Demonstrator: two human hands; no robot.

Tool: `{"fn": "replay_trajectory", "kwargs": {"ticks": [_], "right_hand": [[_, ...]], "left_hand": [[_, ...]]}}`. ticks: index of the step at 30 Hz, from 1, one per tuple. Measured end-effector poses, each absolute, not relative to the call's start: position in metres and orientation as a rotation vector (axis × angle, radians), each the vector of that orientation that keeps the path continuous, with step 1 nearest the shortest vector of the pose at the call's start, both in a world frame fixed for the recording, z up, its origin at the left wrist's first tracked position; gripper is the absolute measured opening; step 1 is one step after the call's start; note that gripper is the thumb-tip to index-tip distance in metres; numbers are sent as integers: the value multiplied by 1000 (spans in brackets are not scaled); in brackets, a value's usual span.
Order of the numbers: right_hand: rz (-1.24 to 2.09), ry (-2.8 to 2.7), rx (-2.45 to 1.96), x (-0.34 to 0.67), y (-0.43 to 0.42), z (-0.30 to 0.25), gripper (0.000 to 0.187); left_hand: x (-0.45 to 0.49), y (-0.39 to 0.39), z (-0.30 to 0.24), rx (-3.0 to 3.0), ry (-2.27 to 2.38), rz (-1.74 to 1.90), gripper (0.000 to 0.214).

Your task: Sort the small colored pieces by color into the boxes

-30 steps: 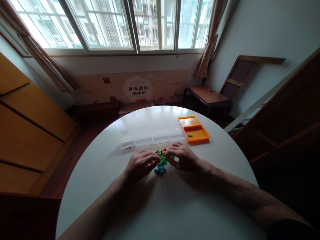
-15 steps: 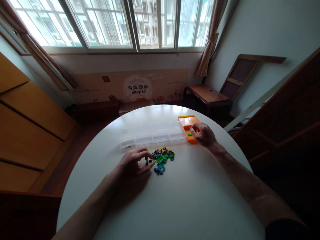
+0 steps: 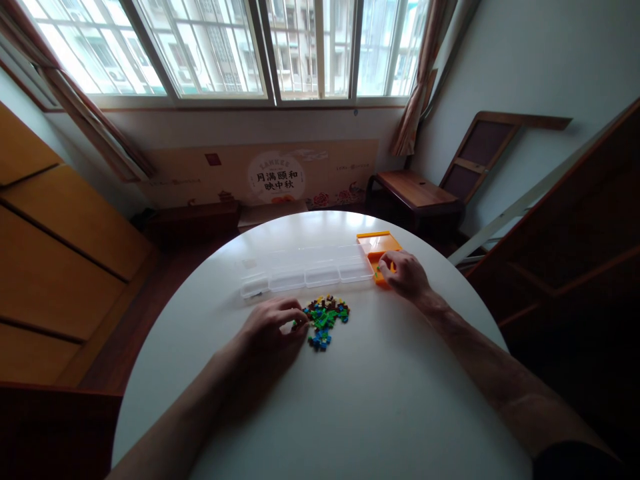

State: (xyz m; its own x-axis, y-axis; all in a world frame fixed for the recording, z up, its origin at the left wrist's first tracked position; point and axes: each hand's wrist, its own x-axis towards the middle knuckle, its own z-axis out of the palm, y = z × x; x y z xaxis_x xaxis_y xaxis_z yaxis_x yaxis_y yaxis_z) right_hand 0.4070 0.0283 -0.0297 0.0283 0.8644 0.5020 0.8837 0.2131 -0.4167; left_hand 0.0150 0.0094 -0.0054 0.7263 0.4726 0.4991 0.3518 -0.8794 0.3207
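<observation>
A heap of small toy building bricks [image 3: 327, 319], mostly green, blue and brown, lies on the white round table [image 3: 350, 400]. My left hand [image 3: 275, 320] rests at the heap's left edge, thumb and forefinger pinched together; whatever is between them is hidden. My right hand [image 3: 406, 273] is over the small orange box [image 3: 381, 283], its fingertips pinched inside the box at a small green brick [image 3: 378, 268]. The fingers cover part of the box's inside.
A clear plastic case [image 3: 320, 276] with several compartments lies open behind the heap, against the orange box. The box's orange lid [image 3: 377, 243] is folded back. Beyond the table stand a wooden chair [image 3: 417, 188] and a printed cardboard panel [image 3: 225, 173] below the window.
My left thumb and forefinger have closed from a wide gap into a pinch at the heap's edge. My right fingertips have moved slightly down and left inside the orange box.
</observation>
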Motion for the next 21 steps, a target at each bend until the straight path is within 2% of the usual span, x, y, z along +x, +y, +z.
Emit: {"fn": "replay_trajectory", "kwargs": {"ticks": [7,12,16,21], "right_hand": [[62,-1948,-1222,368,9,-20,17],[192,-2199,-826,328,-12,-20,3],[141,-2281,-708,314,-16,-23,18],[79,-2275,-700,315,-12,-28,20]], "left_hand": [[24,8,-7,2492,743,989,14],[43,-1,-6,2177,740,965,20],[50,-3,-8,2070,770,928,23],[56,-3,-13,2042,751,941,28]]}}
